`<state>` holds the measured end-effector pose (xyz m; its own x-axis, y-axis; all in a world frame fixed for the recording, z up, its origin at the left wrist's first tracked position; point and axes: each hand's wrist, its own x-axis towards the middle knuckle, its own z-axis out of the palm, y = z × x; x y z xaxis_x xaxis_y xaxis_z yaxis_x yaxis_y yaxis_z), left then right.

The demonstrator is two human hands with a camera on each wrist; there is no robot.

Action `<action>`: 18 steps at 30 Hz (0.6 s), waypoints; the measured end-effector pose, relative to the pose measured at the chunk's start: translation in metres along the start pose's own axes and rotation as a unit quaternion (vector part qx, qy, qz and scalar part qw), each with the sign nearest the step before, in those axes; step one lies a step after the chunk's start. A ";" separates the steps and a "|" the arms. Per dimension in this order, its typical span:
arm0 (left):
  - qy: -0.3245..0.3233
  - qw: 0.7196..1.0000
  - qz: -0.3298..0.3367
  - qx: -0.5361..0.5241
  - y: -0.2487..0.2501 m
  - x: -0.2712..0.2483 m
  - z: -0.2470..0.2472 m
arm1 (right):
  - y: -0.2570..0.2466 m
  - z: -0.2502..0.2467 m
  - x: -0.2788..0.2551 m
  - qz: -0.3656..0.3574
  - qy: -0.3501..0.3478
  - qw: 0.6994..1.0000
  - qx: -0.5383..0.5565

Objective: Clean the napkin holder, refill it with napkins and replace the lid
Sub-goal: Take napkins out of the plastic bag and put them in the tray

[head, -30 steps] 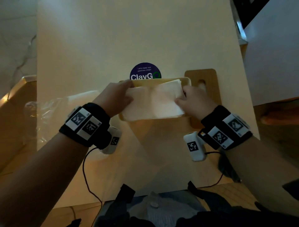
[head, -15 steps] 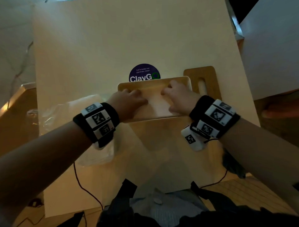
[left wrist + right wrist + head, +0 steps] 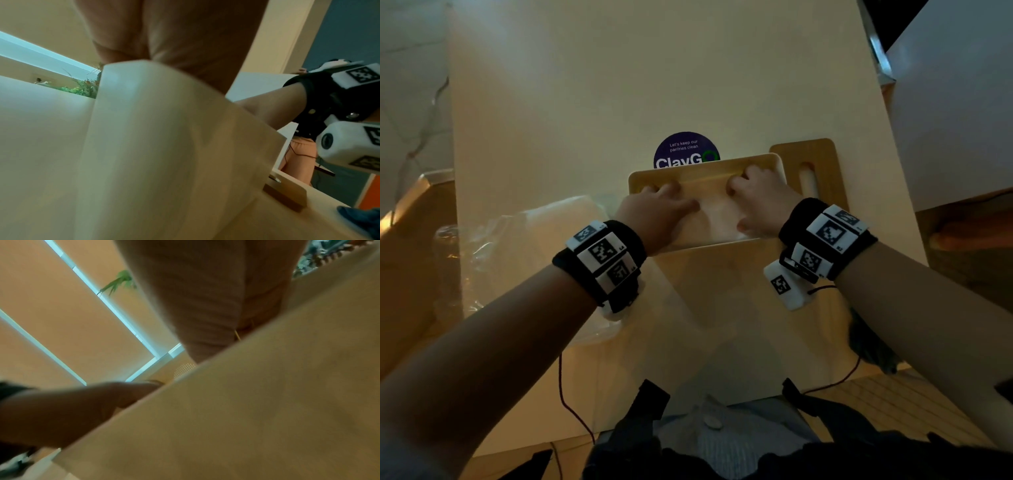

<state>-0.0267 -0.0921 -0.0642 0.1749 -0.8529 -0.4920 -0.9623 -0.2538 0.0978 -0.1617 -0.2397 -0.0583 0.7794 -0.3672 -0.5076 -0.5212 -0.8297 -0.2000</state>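
The wooden napkin holder [image 3: 702, 165] stands open on the pale table, and white napkins [image 3: 719, 219] lie inside it. Both hands reach down into it. My left hand [image 3: 659, 205] presses the left part of the stack, and my right hand [image 3: 758, 202] presses the right part. Their fingertips are hidden below the rim. The wooden lid [image 3: 822, 161], with its long slot, lies flat just right of the holder. In the left wrist view the holder's wall [image 3: 164, 146] fills the frame below my palm; the right wrist view shows the same wall [image 3: 257, 402].
A clear plastic bag of napkins [image 3: 517, 246] lies on the table to the left of the holder. A round purple sticker [image 3: 685, 147] sits just behind it. A dark blue cloth [image 3: 869, 346] lies at the table's near right edge. Another white table [image 3: 955, 102] stands at the right.
One second ago both hands held the napkin stack at the holder's rim. The stack has since gone down inside, and the hands have followed it in and now press on it.
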 end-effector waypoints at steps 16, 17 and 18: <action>0.193 0.789 -0.258 -0.524 -0.057 -0.140 0.059 | -0.143 0.008 -0.036 -0.145 -0.013 0.894 0.423; 0.168 0.789 -0.256 -0.533 -0.055 -0.141 0.065 | -0.156 0.018 -0.033 -0.139 -0.052 0.895 0.420; 0.153 0.788 -0.257 -0.538 -0.053 -0.142 0.070 | -0.166 0.028 -0.029 -0.125 -0.078 0.900 0.411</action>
<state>-0.0149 0.0740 -0.0600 0.6838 -0.5401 -0.4906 -0.0435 -0.7013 0.7115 -0.1074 -0.0794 -0.0343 0.8832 -0.0949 -0.4593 -0.4672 -0.2636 -0.8439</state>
